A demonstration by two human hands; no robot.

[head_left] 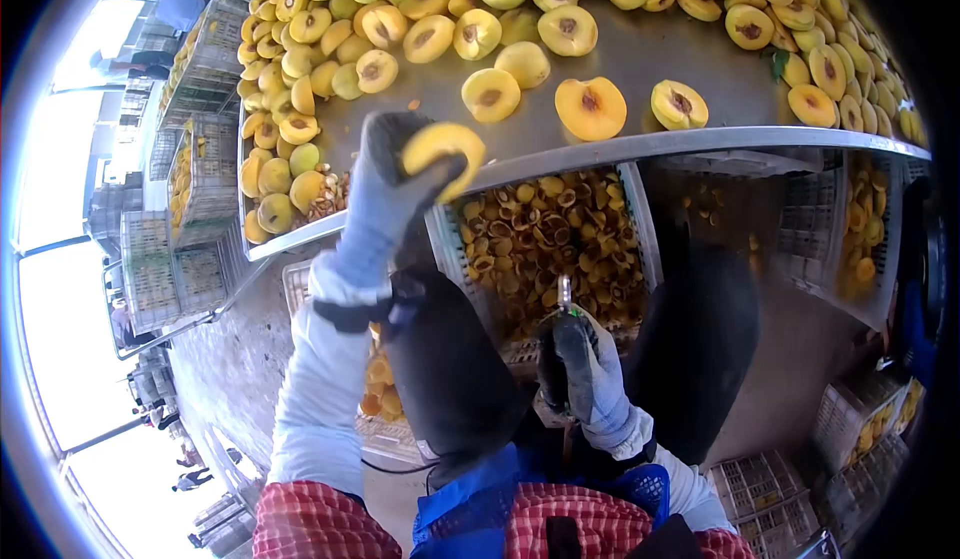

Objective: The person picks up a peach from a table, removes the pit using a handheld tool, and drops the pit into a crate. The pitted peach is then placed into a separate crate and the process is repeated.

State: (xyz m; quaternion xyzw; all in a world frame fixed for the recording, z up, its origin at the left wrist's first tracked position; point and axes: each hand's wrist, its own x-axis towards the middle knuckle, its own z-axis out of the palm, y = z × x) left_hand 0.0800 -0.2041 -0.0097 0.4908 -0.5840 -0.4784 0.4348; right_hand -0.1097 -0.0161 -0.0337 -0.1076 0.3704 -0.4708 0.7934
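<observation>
Over the front edge of the worktop [640, 59], the left hand [383, 164] pinches a fruit half [447, 143] between thumb and fingers, seemingly to leave its rim exposed, while the right hand [592, 374] clasps a metal-tipped tool [565, 292], tip outward.

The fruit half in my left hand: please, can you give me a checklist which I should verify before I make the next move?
1. Fruit half held in the left hand: ok.
2. Tool held in the right hand, metal tip exposed: ok.
3. Tool tip at the fruit half: not ok; they are well apart, the fruit half over the table edge and the tool lower, nearer the body.
4. Cut face of the held fruit half readable, to see any pit: cannot tell.
5. Crate of fruit pieces open at the top, between the knees: ok.
6. More cut halves lying near the table edge: ok.
</observation>
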